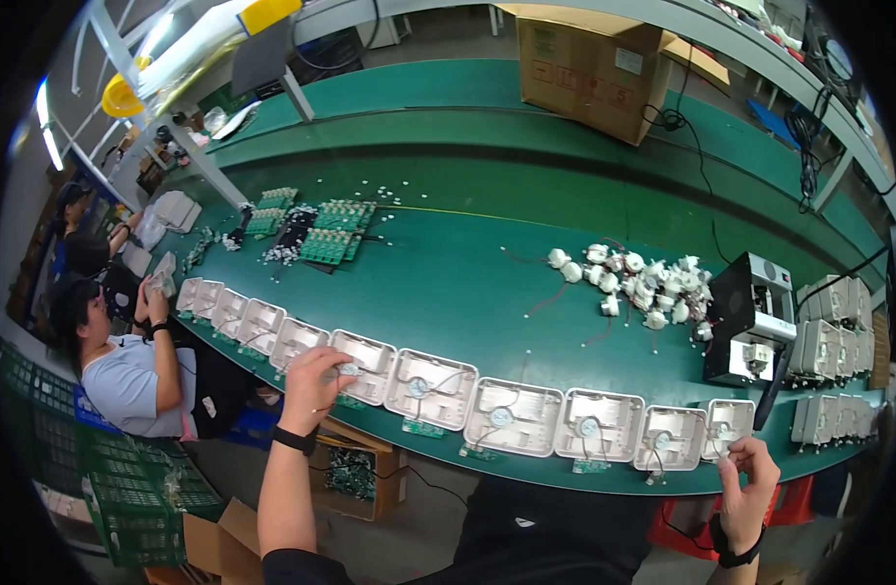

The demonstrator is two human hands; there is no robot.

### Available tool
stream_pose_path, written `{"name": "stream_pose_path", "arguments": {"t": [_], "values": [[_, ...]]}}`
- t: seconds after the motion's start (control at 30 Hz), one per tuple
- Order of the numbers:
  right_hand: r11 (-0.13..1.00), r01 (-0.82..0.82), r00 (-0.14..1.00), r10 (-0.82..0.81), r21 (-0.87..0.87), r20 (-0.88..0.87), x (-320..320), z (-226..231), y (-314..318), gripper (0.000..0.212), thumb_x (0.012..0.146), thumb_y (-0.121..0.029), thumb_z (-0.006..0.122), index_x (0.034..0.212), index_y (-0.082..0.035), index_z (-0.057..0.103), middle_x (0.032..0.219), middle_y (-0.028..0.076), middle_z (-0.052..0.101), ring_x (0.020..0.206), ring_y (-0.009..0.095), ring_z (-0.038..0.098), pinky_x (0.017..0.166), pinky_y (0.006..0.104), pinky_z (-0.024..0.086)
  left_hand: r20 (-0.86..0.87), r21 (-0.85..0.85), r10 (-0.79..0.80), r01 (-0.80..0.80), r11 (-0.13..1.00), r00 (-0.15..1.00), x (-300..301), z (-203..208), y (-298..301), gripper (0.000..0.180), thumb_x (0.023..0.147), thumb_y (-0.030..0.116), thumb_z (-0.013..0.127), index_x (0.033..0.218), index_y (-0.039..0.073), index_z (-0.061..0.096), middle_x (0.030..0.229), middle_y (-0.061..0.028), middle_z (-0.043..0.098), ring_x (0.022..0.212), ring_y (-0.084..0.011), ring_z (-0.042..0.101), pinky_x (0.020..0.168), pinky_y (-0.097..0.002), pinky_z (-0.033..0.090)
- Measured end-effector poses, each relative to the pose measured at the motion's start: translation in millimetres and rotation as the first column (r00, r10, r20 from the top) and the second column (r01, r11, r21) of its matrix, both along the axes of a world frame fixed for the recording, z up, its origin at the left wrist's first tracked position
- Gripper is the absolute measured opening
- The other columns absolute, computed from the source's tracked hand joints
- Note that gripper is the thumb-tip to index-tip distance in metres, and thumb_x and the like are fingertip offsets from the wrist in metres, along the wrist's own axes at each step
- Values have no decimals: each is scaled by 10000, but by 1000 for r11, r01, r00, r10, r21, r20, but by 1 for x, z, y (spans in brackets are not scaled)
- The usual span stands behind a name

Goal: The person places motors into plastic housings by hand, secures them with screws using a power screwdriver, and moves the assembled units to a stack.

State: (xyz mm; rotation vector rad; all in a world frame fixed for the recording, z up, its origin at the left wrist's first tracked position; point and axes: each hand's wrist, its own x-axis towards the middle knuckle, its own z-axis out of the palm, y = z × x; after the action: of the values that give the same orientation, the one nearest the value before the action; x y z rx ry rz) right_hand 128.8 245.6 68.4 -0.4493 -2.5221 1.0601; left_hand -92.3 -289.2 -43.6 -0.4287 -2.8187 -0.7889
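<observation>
A row of white, open plastic housings [514, 450] runs along the near edge of the green table. Several hold a pale round part [589, 427] with thin wires, and small green circuit boards [423, 427] hang at their front edges. At a housing left of centre [375, 343], my left hand [314, 388] is closed, fingertips pinched by a small greyish piece I cannot make out. My right hand [748, 483] is by the front of the rightmost housing [743, 407]. Its thumb and index finger come together; what lies between them is too small to tell.
White round parts with wires [653, 288] lie heaped at right, beside a black machine [740, 317]. Stacked housings [833, 341] stand beyond it. Green board panels [336, 234] lie back left. A co-worker [136, 375] sits at left. A carton [594, 73] stands behind.
</observation>
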Motion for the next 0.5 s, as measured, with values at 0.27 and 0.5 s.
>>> {"name": "stream_pose_path", "arguments": {"t": [0.27,0.5], "values": [[946,291,957,-284,142,-65,-8,-13,97,146,910,-98,696,978,1,614,770,6,568,699,62,513,630,236,438,-179,-135,-68,44,990,981,-7,-33,-31,484,647,4,790,1095,25,608,1020,-134,619,982,-349,585,910,-422,467],[861,414,908,-414,297,-65,-36,-48,206,329,908,-186,732,1131,31,625,835,52,661,740,136,623,742,291,544,-93,-65,-10,4,998,996,-16,-27,-11,510,671,27,778,1143,18,585,1034,-154,585,997,-346,552,890,-398,451]]}}
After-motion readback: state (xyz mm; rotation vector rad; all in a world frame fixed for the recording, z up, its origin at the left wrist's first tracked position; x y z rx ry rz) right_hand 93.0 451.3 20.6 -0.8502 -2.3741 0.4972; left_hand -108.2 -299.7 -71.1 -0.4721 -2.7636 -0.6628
